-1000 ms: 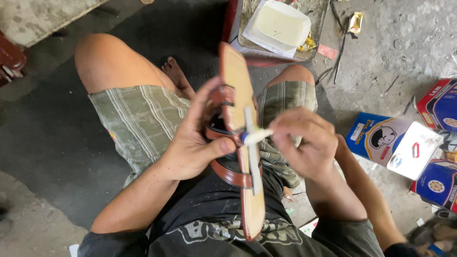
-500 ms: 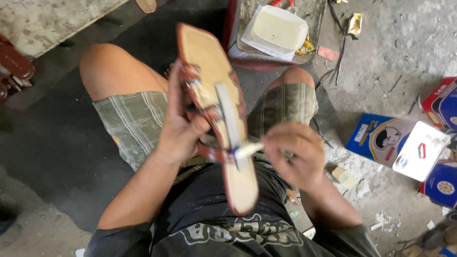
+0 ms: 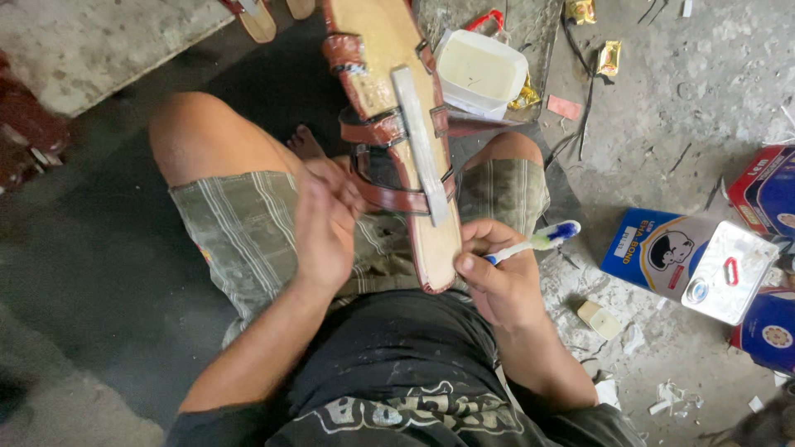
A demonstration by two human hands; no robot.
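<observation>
While the person sits on the floor with knees apart, the left hand holds a brown sandal sole-up above the lap, its fingers curled around the straps on the underside. A pale strip runs along the middle of the tan sole, and brown straps wrap over both edges of it. The sandal's heel end points toward the body and rests just beside the right hand. That hand's grip is closed around a toothbrush, whose blue and white head sticks out to the right, clear of the sole. The thumb lies along the handle near the sandal's heel.

Beyond the sandal's toe, a white tub sits in a tray with a red handle beside it. To the right on the floor lies a blue tin with a cartoon face and a silvery top, with more blue and red tins near it at the frame's edge. Scraps and small wrappers litter the concrete. Two more sandal soles show at the top edge.
</observation>
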